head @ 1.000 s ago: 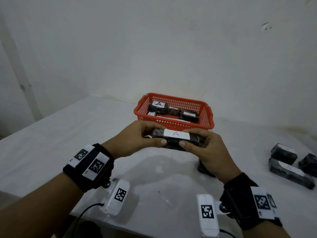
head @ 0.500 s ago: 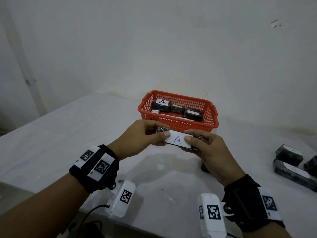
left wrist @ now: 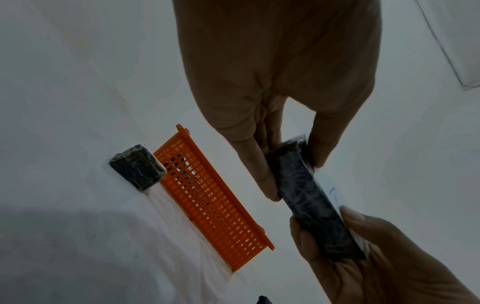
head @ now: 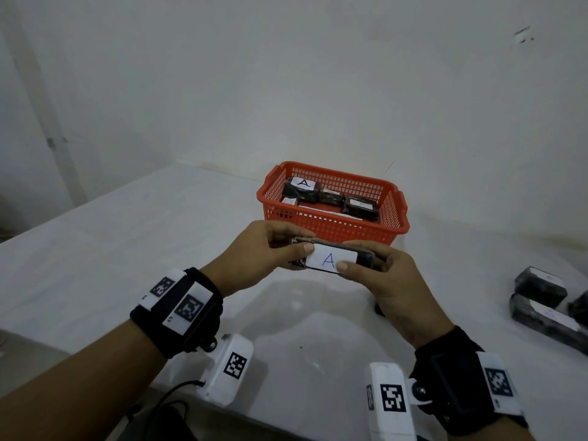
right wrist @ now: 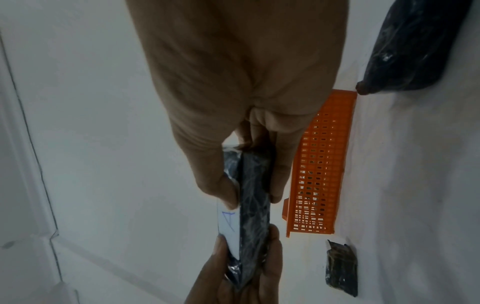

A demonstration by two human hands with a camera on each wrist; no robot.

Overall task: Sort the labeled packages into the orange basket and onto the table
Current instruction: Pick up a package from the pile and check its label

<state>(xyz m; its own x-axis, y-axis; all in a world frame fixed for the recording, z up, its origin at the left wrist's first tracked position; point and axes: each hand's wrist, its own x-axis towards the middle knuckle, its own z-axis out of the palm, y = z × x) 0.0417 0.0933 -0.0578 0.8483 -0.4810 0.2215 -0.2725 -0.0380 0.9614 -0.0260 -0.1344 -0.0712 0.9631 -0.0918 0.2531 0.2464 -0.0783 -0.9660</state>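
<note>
A long black wrapped package (head: pixel 332 258) with a white label marked "A" is held in the air in front of the orange basket (head: pixel 331 229). My left hand (head: pixel 270 249) pinches its left end between thumb and fingers, and my right hand (head: pixel 378 268) pinches its right end. In the left wrist view the package (left wrist: pixel 309 201) runs from my left hand (left wrist: pixel 280 156) down to the other hand. In the right wrist view the package (right wrist: pixel 252 207) shows its label edge-on. The basket holds several black packages (head: pixel 361 207), two showing "A".
Several black wrapped packages (head: pixel 541 286) lie on the white table (head: pixel 127 249) at the far right. One small package (left wrist: pixel 137 169) lies on the table beside the basket (left wrist: pixel 207 197). Another lies under my right hand. A white wall stands close behind the basket.
Both hands have tilted the package so its "A" label faces me more fully, and raised it slightly toward the basket. Both grips are unchanged.
</note>
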